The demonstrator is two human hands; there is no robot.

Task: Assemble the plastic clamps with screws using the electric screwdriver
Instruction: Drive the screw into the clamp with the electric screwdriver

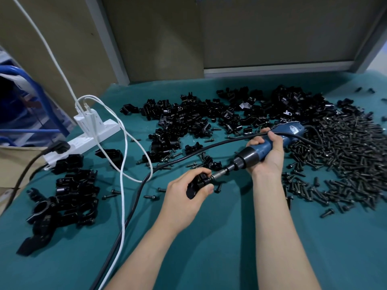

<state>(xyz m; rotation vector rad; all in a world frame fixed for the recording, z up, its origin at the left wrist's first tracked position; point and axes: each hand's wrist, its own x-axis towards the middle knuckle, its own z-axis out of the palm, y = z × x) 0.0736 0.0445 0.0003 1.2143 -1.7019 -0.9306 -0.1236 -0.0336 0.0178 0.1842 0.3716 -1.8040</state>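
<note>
Gripping a black plastic clamp just above the green-covered table, the left hand curls its fingers and thumb round the part. The right hand is wrapped round the blue body of the electric screwdriver, which slants down to the left. Its metal bit meets the clamp's right side, though the contact itself is too small to make out. The tool's black cord passes over the right hand's fingers and sweeps left and down across the table. To the right lies a broad heap of dark screws. Behind the hands is a spread of loose black clamp parts, with stray screws scattered between. At the left sits a smaller cluster of clamps near a white power strip, which has white cables plugged in.
</note>
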